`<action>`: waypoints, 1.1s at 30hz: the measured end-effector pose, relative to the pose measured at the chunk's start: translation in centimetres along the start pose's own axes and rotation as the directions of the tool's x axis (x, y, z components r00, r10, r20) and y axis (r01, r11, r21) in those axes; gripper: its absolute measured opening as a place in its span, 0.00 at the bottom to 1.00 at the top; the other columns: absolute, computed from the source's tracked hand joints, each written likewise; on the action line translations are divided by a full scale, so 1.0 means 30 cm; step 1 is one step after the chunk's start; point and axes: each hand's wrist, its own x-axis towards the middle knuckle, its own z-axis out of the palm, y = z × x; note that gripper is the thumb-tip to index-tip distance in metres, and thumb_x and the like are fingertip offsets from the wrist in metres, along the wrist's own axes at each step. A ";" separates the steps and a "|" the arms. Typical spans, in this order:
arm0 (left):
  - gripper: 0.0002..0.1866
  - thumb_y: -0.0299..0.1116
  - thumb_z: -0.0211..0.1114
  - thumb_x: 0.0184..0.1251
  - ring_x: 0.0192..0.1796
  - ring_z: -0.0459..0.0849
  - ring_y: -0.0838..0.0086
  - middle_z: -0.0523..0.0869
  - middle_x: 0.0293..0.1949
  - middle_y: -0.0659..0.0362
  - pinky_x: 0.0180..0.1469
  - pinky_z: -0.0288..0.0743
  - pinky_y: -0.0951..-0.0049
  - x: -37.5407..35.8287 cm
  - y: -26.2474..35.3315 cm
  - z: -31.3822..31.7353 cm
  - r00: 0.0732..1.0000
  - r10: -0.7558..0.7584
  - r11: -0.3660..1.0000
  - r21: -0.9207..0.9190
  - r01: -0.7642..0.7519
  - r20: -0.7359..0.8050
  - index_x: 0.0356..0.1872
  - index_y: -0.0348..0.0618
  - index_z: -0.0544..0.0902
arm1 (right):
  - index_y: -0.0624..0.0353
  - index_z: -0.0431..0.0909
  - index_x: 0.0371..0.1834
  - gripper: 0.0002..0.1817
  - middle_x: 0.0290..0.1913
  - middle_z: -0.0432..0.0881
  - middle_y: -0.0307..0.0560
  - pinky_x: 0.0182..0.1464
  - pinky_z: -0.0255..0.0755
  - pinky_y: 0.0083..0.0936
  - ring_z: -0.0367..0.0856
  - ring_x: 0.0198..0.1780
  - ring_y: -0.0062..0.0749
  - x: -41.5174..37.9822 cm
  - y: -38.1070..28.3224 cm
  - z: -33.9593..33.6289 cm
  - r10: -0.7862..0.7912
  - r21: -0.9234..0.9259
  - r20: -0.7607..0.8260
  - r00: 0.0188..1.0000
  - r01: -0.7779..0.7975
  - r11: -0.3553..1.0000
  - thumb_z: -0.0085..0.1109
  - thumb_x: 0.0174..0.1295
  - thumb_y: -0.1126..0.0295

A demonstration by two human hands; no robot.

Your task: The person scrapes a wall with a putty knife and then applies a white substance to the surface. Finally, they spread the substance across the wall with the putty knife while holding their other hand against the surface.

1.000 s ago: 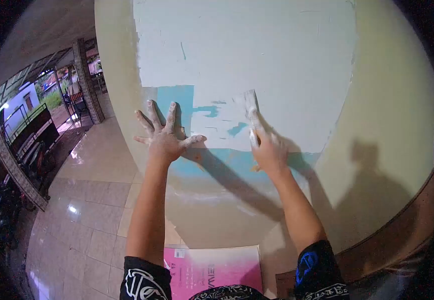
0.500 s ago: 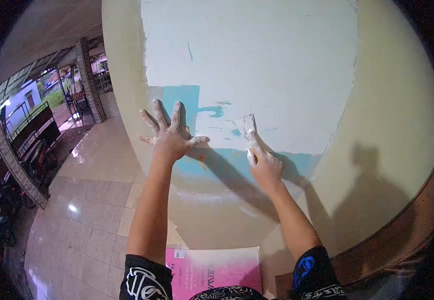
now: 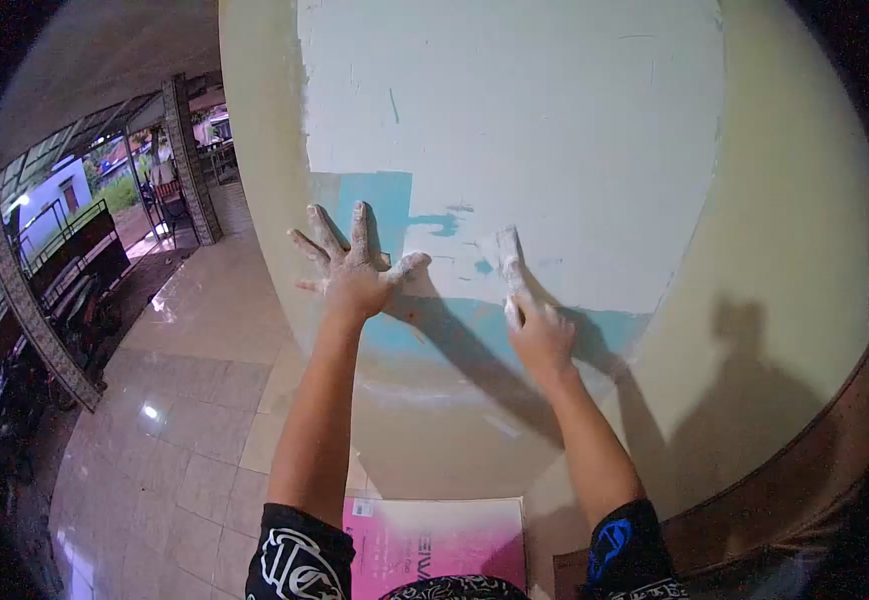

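My left hand [image 3: 356, 280] is pressed flat with fingers spread against the wall, over the edge of a teal patch [image 3: 376, 195]. White residue coats its fingers. In my right hand [image 3: 539, 335] is a putty knife [image 3: 509, 255], its handle wrapped by my fingers and its white-smeared blade up against the wall. A large pale white coat [image 3: 524, 110] covers most of the wall ahead. Small teal spots [image 3: 483, 267] show through it near the blade. Below runs a teal strip [image 3: 609, 325], partly behind my right hand.
A pink and white box [image 3: 434, 545] stands on the floor below me. Shiny tiles [image 3: 184, 410] stretch to the left, toward a pillar [image 3: 191, 160] and a railing. At lower right is a brown edge [image 3: 744, 500]. Shadows fall on the wall.
The view has shifted slightly, so the wall appears a little further right. The putty knife's blade has turned more upright on the wall. My left hand stays spread on the wall.
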 end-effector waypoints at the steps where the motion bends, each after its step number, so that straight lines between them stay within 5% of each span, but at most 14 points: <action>1: 0.69 0.87 0.65 0.38 0.79 0.17 0.29 0.24 0.82 0.42 0.56 0.33 0.03 0.000 0.002 0.002 1.000 -0.005 1.000 0.007 0.005 -0.003 0.83 0.67 0.49 | 0.43 0.84 0.55 0.17 0.43 0.88 0.55 0.48 0.75 0.59 0.85 0.46 0.59 0.035 -0.015 -0.020 -0.032 -0.033 -0.047 0.998 0.031 0.999 0.53 0.73 0.51; 6: 0.79 0.84 0.75 0.20 0.78 0.18 0.26 0.24 0.82 0.41 0.61 0.37 0.06 0.026 0.059 -0.117 0.999 -0.004 0.998 -0.066 0.001 -0.055 0.83 0.71 0.49 | 0.43 0.83 0.57 0.20 0.44 0.87 0.57 0.49 0.75 0.57 0.85 0.48 0.58 0.101 -0.080 -0.147 -0.015 -0.043 -0.041 0.999 0.013 0.999 0.51 0.74 0.48; 7: 0.83 0.82 0.78 0.13 0.77 0.17 0.24 0.23 0.82 0.41 0.60 0.37 0.05 0.040 0.063 -0.117 0.999 -0.020 0.997 -0.076 0.017 -0.037 0.83 0.71 0.49 | 0.36 0.78 0.66 0.20 0.42 0.87 0.57 0.48 0.76 0.58 0.86 0.46 0.59 0.089 -0.036 -0.091 -0.067 -0.072 -0.115 0.991 0.059 0.996 0.51 0.74 0.51; 11: 0.85 0.82 0.78 0.10 0.77 0.16 0.23 0.22 0.81 0.39 0.57 0.36 0.03 0.058 0.044 -0.097 1.000 -0.009 0.995 -0.097 0.006 -0.029 0.84 0.70 0.47 | 0.26 0.61 0.80 0.31 0.41 0.88 0.56 0.40 0.78 0.60 0.86 0.42 0.60 0.012 0.059 -0.033 -0.104 -0.088 -0.119 0.987 0.094 0.992 0.53 0.73 0.53; 14: 0.86 0.82 0.77 0.09 0.76 0.16 0.23 0.22 0.81 0.39 0.57 0.36 0.03 0.067 0.034 -0.074 0.996 0.012 0.995 -0.096 -0.021 -0.093 0.84 0.69 0.46 | 0.25 0.62 0.79 0.30 0.39 0.88 0.58 0.41 0.77 0.60 0.87 0.41 0.61 0.091 -0.010 -0.068 -0.109 -0.096 -0.084 0.990 0.101 0.990 0.52 0.74 0.52; 15: 0.87 0.83 0.77 0.09 0.77 0.16 0.23 0.22 0.81 0.40 0.57 0.36 0.03 0.060 0.058 -0.102 0.999 -0.026 0.994 -0.106 0.022 -0.038 0.84 0.70 0.45 | 0.44 0.83 0.56 0.17 0.37 0.88 0.56 0.45 0.76 0.56 0.86 0.43 0.58 0.097 -0.090 -0.125 -0.088 -0.066 -0.148 0.985 0.079 0.995 0.52 0.73 0.52; 22: 0.86 0.84 0.76 0.09 0.77 0.16 0.24 0.20 0.81 0.42 0.58 0.37 0.03 0.053 0.067 -0.125 0.998 -0.059 0.997 -0.044 0.060 0.036 0.84 0.72 0.44 | 0.41 0.80 0.61 0.18 0.34 0.87 0.58 0.42 0.77 0.55 0.86 0.38 0.59 0.076 -0.109 -0.116 -0.117 -0.108 -0.116 0.986 0.105 0.989 0.52 0.73 0.52; 23: 0.86 0.85 0.75 0.09 0.77 0.17 0.24 0.20 0.81 0.42 0.57 0.37 0.03 0.055 0.058 -0.110 0.999 -0.041 0.999 -0.033 0.041 0.012 0.84 0.72 0.45 | 0.29 0.60 0.81 0.32 0.28 0.85 0.58 0.34 0.78 0.56 0.86 0.31 0.57 0.097 -0.065 -0.073 -0.210 -0.134 -0.153 0.966 0.191 0.972 0.52 0.73 0.53; 28: 0.85 0.86 0.74 0.10 0.77 0.19 0.23 0.21 0.81 0.41 0.57 0.39 0.03 0.057 0.060 -0.111 1.000 -0.024 0.999 -0.038 0.024 -0.013 0.84 0.72 0.45 | 0.28 0.61 0.80 0.31 0.28 0.84 0.58 0.36 0.79 0.56 0.86 0.32 0.57 0.184 -0.113 -0.088 -0.293 -0.128 -0.225 0.929 0.270 0.954 0.52 0.74 0.53; 33: 0.83 0.85 0.74 0.14 0.78 0.19 0.24 0.21 0.81 0.41 0.57 0.40 0.04 0.050 0.076 -0.125 0.997 -0.063 0.998 -0.019 0.064 0.041 0.84 0.72 0.45 | 0.29 0.64 0.79 0.30 0.30 0.86 0.57 0.38 0.80 0.54 0.88 0.34 0.55 0.118 -0.120 -0.098 -0.235 -0.158 -0.127 0.964 0.214 0.964 0.52 0.73 0.53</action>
